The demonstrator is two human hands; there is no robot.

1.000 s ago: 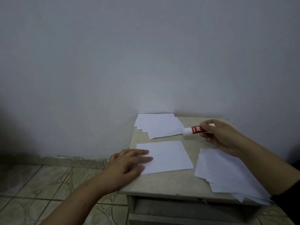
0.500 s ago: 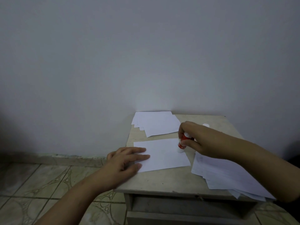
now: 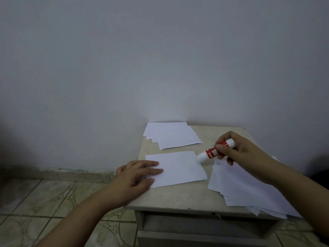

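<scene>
The right hand (image 3: 238, 152) has tilted the glue stick (image 3: 213, 152) off the sheet (image 3: 179, 168).

Glue stick held at the edge of a sheet on a small table

The right hand (image 3: 238, 154) grips a red and white glue stick (image 3: 213, 153), tilted, its white lower end at the right edge of a single white sheet (image 3: 179, 168). The left hand (image 3: 137, 177) lies flat, fingers straight, pressing the sheet's left part. The sheet sits mid-table (image 3: 178, 196). A small stack of white papers (image 3: 172, 134) lies at the far left corner against the wall (image 3: 160, 59). A larger, fanned stack of lined papers (image 3: 245, 191) lies under the right forearm and overhangs the near right edge. Below the tabletop an open shelf shows. Patterned floor tiles (image 3: 44, 202) are on the left.
</scene>
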